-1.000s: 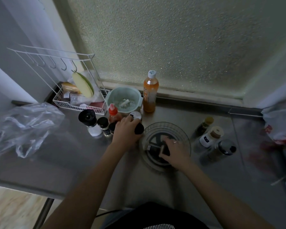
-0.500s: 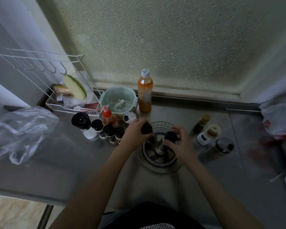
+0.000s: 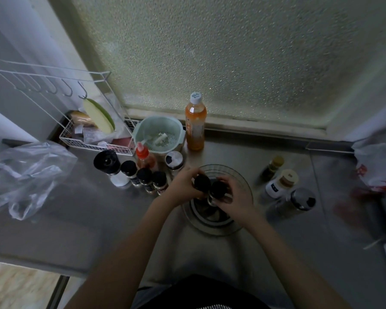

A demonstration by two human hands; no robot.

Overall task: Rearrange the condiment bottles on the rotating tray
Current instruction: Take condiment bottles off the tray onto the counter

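Observation:
A round clear rotating tray point(image 3: 239, 226) sits on the steel counter in front of me. My left hand point(image 3: 183, 186) grips a black-capped spice jar point(image 3: 202, 182) over the tray's left part. My right hand point(image 3: 237, 197) grips a second black-capped jar point(image 3: 218, 189) right beside it, the two caps nearly touching. Left of the tray stand three small black-capped jars point(image 3: 144, 176), a black grinder point(image 3: 107, 160), a red-capped sauce bottle point(image 3: 143, 152) and a steel shaker point(image 3: 174, 159). To the right stand a dark bottle point(image 3: 273, 165), a white jar point(image 3: 281, 184) and a steel-lidded jar point(image 3: 299, 199).
An orange drink bottle point(image 3: 195, 123) and a green colander point(image 3: 159, 134) stand at the back by the frosted window. A white wire rack point(image 3: 94, 143) is at the back left, a clear plastic bag point(image 3: 22, 175) on the left, another bag point(image 3: 379, 166) at the right edge.
My left hand brought a black-capped jar from the row on the left over onto the tray. My right hand stood its jar upright and drew it next to the other.

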